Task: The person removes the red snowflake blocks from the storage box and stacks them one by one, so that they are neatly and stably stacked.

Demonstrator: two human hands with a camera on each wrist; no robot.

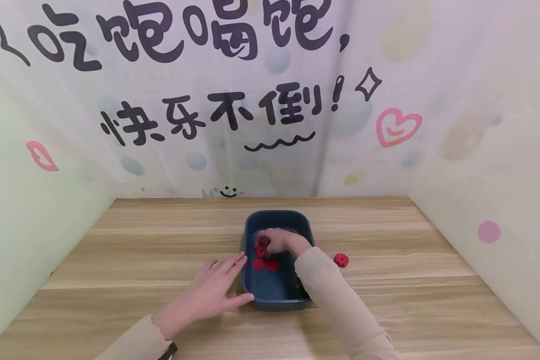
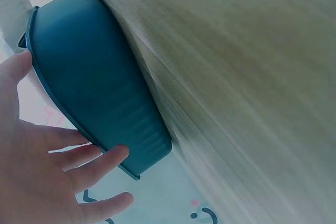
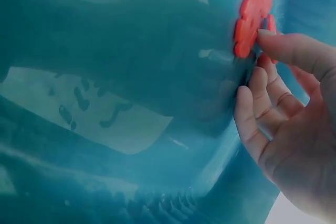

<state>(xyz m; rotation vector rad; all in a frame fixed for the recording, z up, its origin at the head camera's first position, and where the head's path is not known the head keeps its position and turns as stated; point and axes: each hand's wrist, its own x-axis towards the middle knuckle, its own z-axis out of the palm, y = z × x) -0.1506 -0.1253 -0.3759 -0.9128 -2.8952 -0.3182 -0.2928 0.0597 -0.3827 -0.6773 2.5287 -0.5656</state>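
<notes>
A dark blue rectangular bin (image 1: 276, 304) sits on the wooden table, with several red flower-shaped discs (image 1: 272, 265) on its floor toward the left side. My right hand (image 1: 279, 241) reaches down inside it. In the right wrist view, thumb and fingers of the right hand (image 3: 294, 108) pinch a red flower-shaped disc (image 3: 271, 24), partly hidden by the thumb; other red discs (image 3: 249, 24) lie right beside the thumb tip. My left hand (image 1: 211, 290) is spread at the bin's left side, fingertips and thumb at the rim. The left wrist view shows its straight fingers (image 2: 100, 166) against the bin's outer wall (image 2: 94, 66).
One more red flower-shaped disc (image 1: 341, 259) lies on the wooden table (image 1: 162, 250) to the right of the bin, just past my right sleeve (image 1: 337, 300). A printed white curtain (image 1: 234, 165) closes off the back, and pale walls (image 1: 486, 165) stand at both sides.
</notes>
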